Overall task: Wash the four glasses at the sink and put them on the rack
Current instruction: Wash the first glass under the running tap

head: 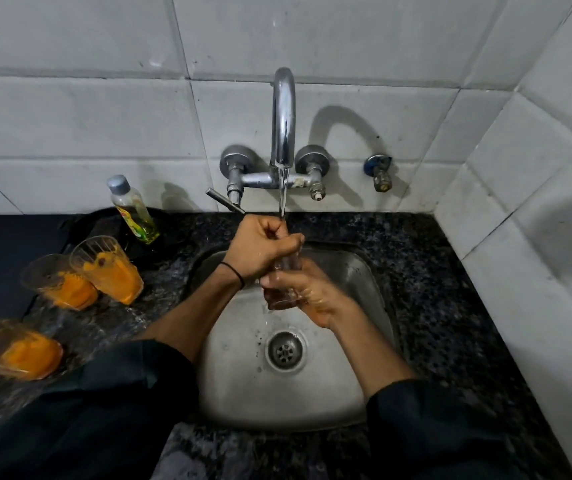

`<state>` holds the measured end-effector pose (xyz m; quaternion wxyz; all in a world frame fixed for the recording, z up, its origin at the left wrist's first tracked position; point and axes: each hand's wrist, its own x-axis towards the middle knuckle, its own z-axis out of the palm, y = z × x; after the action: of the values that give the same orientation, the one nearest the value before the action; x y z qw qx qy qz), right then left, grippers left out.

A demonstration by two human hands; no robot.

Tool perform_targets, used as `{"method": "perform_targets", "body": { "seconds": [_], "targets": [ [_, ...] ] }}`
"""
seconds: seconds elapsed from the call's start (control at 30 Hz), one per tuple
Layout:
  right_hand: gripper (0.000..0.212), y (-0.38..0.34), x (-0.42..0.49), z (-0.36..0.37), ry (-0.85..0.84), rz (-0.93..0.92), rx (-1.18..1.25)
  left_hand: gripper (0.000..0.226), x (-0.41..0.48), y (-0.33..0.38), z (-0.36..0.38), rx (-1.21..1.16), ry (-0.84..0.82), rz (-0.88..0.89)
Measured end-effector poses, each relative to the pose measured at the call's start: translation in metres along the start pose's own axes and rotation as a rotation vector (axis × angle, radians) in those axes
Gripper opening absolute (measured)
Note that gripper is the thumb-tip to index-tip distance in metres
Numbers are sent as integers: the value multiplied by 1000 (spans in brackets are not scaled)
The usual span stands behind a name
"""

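Two dark sleeves reach in from the near edge, both forearms bare and angled to meet over the steel sink (353, 271). The right hand (307, 297) comes up from below and to the right, palm turned up, wet fingers wrapped round the lower half of a clear glass (289, 266) and gripping it firmly. Directly below that grip sits the drain (285, 349). The left hand (260, 247), a black band (237, 273) on its wrist, comes over from the left and closes in a tight curl on the top of the same glass; whether its fingers go inside the rim I cannot tell. Left of the grip, on the wet black granite counter (426, 306), stand three orange-smeared glasses: a blurred one nearest (23, 351), and two touching ones further back (59, 282) (108, 268). Beyond those stands a dish soap bottle (135, 209). Straight above the grip, water streams from the chrome tap (283, 116) onto the left knuckles, with white wall tiles (70, 116) behind.
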<state>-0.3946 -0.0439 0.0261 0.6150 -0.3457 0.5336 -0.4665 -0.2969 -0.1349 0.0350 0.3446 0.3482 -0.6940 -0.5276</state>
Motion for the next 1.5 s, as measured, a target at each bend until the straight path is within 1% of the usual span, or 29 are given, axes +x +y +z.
{"method": "perform_targets", "body": {
  "seconds": [0.07,0.13,0.17,0.2,0.23,0.27,0.37,0.43,0.47,0.57,0.6,0.63,0.67,0.7,0.77,0.8,0.83,0.9,1.0,1.03,1.07,1.13,1.2,1.27,1.33,1.37,1.43,1.47,1.5],
  "targets": [
    [25,4,4,10,173,-47,-238,41,3,3,3,218,117,-46],
    [48,12,12,24,439,-107,-655,41,2,14,10,479,297,-149],
    [57,18,15,30,561,-133,-800,42,1,19,14,543,341,-171],
    [60,19,14,34,640,-172,-831,42,1,17,17,543,350,-162],
    [56,19,15,32,637,-183,-780,42,1,14,18,495,331,-134],
    [47,14,14,27,556,-187,-632,41,0,9,15,400,286,-99],
    [25,-3,0,8,106,-55,-104,40,-2,2,0,83,35,-47],
    [25,-10,-5,3,20,-12,-128,40,-1,3,-4,110,-3,-54],
    [29,-10,-5,6,76,-23,-242,39,0,3,-2,191,51,-79],
    [58,0,6,26,445,-86,-846,36,0,10,8,479,319,-233],
    [61,5,8,31,552,-113,-971,37,-1,11,11,497,363,-257],
    [61,6,7,33,604,-136,-996,39,-1,10,12,478,363,-241],
    [56,7,8,29,582,-123,-929,40,-2,6,12,440,327,-194],
    [46,4,7,22,494,-106,-752,41,-2,3,9,368,260,-135],
    [21,0,5,7,214,-55,-320,40,-3,-2,1,172,63,-42],
    [19,-2,3,1,100,-53,-169,40,-3,-3,-2,119,-17,-19],
    [19,-5,2,-2,51,-51,-145,41,-2,-2,-3,115,-39,-6],
    [35,-6,4,2,132,-87,-307,43,1,2,1,234,71,-34],
    [59,0,9,20,521,-124,-846,42,3,13,13,515,285,-167],
    [60,3,7,25,613,-154,-893,41,2,13,15,511,291,-165],
    [58,7,7,26,635,-174,-856,40,2,10,15,462,259,-145],
    [38,7,9,16,479,-135,-547,36,0,4,12,243,157,-73],
    [16,5,5,4,155,-36,-97,37,-1,-2,5,-32,22,-26],
    [15,5,2,-3,6,13,54,38,2,-7,1,-79,-35,-8],
    [12,10,8,1,124,4,-116,36,6,-10,4,20,40,-58],
    [20,12,12,6,246,-13,-291,37,7,-10,8,122,126,-93],
    [52,22,20,16,499,-50,-727,39,7,-7,17,356,296,-181],
    [58,22,18,23,622,-97,-858,38,5,-5,21,377,318,-187],
    [58,21,15,24,675,-148,-878,36,4,-5,23,326,284,-163]
  ]
}}
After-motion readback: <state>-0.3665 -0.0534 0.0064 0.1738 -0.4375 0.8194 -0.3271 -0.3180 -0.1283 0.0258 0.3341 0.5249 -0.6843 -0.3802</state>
